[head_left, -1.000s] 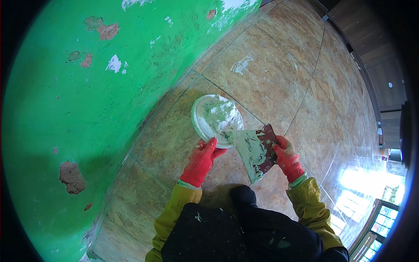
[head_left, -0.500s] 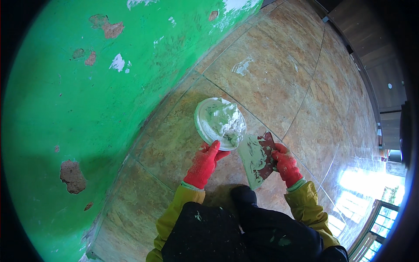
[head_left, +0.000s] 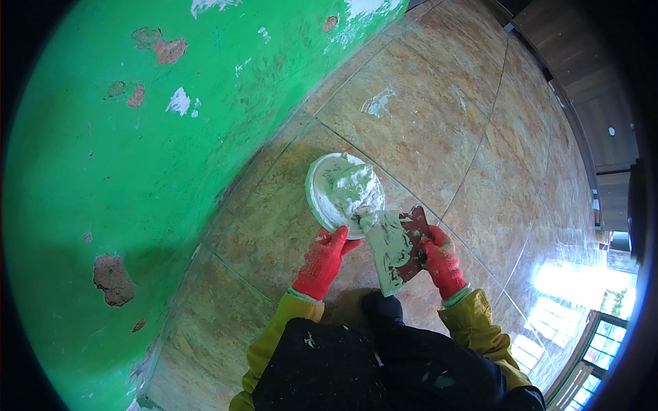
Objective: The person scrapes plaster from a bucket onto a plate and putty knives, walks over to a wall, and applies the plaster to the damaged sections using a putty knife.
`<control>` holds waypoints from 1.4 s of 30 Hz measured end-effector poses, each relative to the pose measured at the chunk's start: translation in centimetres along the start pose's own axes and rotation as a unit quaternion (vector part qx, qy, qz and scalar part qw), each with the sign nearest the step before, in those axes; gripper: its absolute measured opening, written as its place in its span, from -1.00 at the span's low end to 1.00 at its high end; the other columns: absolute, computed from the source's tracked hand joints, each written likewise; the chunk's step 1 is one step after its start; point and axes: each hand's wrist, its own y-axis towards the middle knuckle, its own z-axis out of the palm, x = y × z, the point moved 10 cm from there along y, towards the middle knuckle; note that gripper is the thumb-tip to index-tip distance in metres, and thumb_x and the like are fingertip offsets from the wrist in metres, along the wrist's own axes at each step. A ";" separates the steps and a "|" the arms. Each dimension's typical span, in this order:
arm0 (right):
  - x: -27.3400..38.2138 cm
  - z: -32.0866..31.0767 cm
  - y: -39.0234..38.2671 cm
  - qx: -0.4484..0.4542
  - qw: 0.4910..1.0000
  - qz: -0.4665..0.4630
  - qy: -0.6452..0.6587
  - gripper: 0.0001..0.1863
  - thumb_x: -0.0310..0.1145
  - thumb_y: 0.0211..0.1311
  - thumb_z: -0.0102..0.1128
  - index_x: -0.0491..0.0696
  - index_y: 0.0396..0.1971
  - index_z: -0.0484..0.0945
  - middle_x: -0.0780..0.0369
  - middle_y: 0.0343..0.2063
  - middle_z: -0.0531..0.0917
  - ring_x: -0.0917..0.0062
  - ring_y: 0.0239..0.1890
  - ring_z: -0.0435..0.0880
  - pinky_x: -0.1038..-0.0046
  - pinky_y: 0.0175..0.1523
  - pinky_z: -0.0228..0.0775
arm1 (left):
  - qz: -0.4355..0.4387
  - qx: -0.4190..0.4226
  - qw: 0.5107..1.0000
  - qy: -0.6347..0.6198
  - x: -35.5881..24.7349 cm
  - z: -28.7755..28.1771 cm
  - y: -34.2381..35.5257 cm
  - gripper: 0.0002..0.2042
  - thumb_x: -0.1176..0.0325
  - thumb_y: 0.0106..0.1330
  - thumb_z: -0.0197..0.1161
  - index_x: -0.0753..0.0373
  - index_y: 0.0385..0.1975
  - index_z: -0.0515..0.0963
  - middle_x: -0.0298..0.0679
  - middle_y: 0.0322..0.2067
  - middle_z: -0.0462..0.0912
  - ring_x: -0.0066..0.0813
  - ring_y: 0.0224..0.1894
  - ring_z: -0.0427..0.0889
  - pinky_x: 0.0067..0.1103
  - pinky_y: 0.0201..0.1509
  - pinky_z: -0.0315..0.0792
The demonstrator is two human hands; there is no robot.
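Both of my hands wear red gloves. My left hand [head_left: 321, 266] is closed on the near rim of a round white lid [head_left: 319, 194], its thumb on top. A heap of wet, pale putty [head_left: 356, 186] lies on the lid, mostly on its right side. My right hand [head_left: 443, 262] grips a wide putty knife [head_left: 413, 241] with a dark red blade end. Pale putty coats much of the blade. The blade's upper left corner meets or overlaps the lid's lower right edge beside the heap; whether it touches the putty is hard to tell.
On the left rises a green wall [head_left: 157, 198] with chipped patches, including a bare brown hole [head_left: 114, 279]. Brown floor tiles [head_left: 425, 103] carry a white smear [head_left: 378, 103]. Dark furniture [head_left: 589, 89] stands at right, and a window [head_left: 603, 346] shows at lower right.
My right hand has brought the putty knife left, so its corner now reaches the lid's edge. My left hand and the lid have barely moved.
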 end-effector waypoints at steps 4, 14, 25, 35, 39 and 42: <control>2.0 0.3 0.2 0.026 1.000 0.000 -0.003 -0.65 -0.52 0.16 -0.08 -0.21 -0.02 0.40 0.27 -0.26 0.57 0.61 -0.28 0.53 0.55 -0.15 0.39 | 0.007 0.024 1.000 -0.008 -0.2 0.8 -0.1 -0.67 0.33 0.34 0.05 0.46 -0.04 0.32 -0.10 -0.15 0.55 -0.40 -0.16 0.61 -0.63 -0.06 0.46; 0.9 2.1 0.8 0.063 0.976 0.093 0.184 -0.60 -0.53 0.13 -0.05 -0.20 0.03 0.39 0.28 -0.26 0.59 0.60 -0.33 0.55 0.53 -0.22 0.42 | -0.020 0.079 0.996 -0.039 -0.3 0.9 0.1 -0.74 0.42 0.37 -0.05 0.39 -0.01 0.31 -0.08 -0.09 0.51 -0.30 -0.03 0.54 -0.41 0.08 0.45; 0.2 1.8 1.6 0.034 0.976 0.056 0.207 -0.59 -0.50 0.19 -0.05 -0.16 0.07 0.36 0.27 -0.21 0.57 0.55 -0.25 0.52 0.50 -0.15 0.39 | 0.014 0.101 0.992 -0.068 -1.1 -0.2 1.8 -0.71 0.40 0.37 -0.04 0.39 0.02 0.27 -0.05 -0.07 0.49 -0.23 -0.06 0.55 -0.31 0.08 0.46; 5.5 -0.1 8.1 0.079 0.864 -0.085 0.489 -0.65 -0.49 0.24 -0.10 -0.19 0.03 0.29 0.22 -0.33 0.53 0.46 -0.35 0.53 0.42 -0.17 0.41 | -0.156 0.024 0.952 0.263 -3.3 -0.5 3.7 -0.74 0.20 0.37 -0.01 0.31 -0.22 0.38 -0.13 -0.22 0.53 -0.40 -0.30 0.58 -0.53 -0.26 0.53; 10.8 1.2 14.0 0.038 0.889 -0.128 0.438 -0.65 -0.55 0.26 -0.18 -0.21 0.05 0.28 0.14 -0.16 0.55 0.40 -0.18 0.58 0.38 0.00 0.42 | -0.187 0.041 0.960 0.203 -3.5 -5.6 3.0 -0.73 0.14 0.37 -0.02 0.23 -0.41 0.40 -0.23 -0.39 0.50 -0.49 -0.45 0.50 -0.58 -0.42 0.43; 14.6 1.8 16.8 -0.022 0.820 -0.090 0.565 -0.68 -0.56 0.24 -0.14 -0.17 0.01 0.34 0.15 -0.18 0.57 0.41 -0.22 0.59 0.42 -0.06 0.45 | -0.123 0.059 0.972 0.189 -4.9 -10.3 0.4 -0.77 0.17 0.37 -0.01 0.22 -0.36 0.39 -0.24 -0.41 0.50 -0.50 -0.47 0.49 -0.58 -0.39 0.44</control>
